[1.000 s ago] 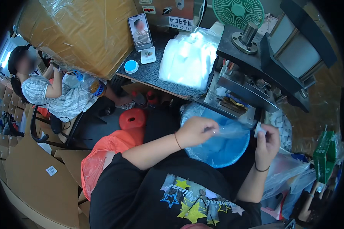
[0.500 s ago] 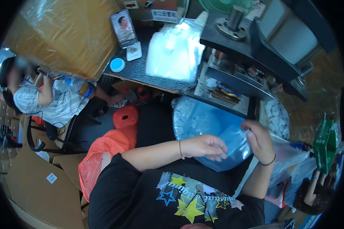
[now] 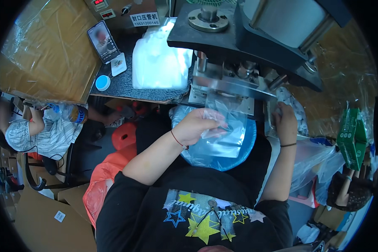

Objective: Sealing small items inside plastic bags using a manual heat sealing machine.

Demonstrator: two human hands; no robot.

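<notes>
My left hand pinches a clear plastic bag between thumb and fingers. The bag hangs in front of a metal sealing press, its upper end close to the press's lower plates. Below it sits a tub lined with blue plastic. To the right of the press, my right hand is beside a heap of small white pieces. Its fingers are curled and partly hidden, and what they hold, if anything, I cannot make out.
A stack of clear bags lies on the dark table, with a propped phone and a round blue-topped container left of it. A large wrapped carton stands left. Other people sit at far left and far right; a green box is at right.
My left hand has moved up toward the press and now has a clear bag in it. My right hand has gone from over the tub to the white pieces. The view has shifted.
</notes>
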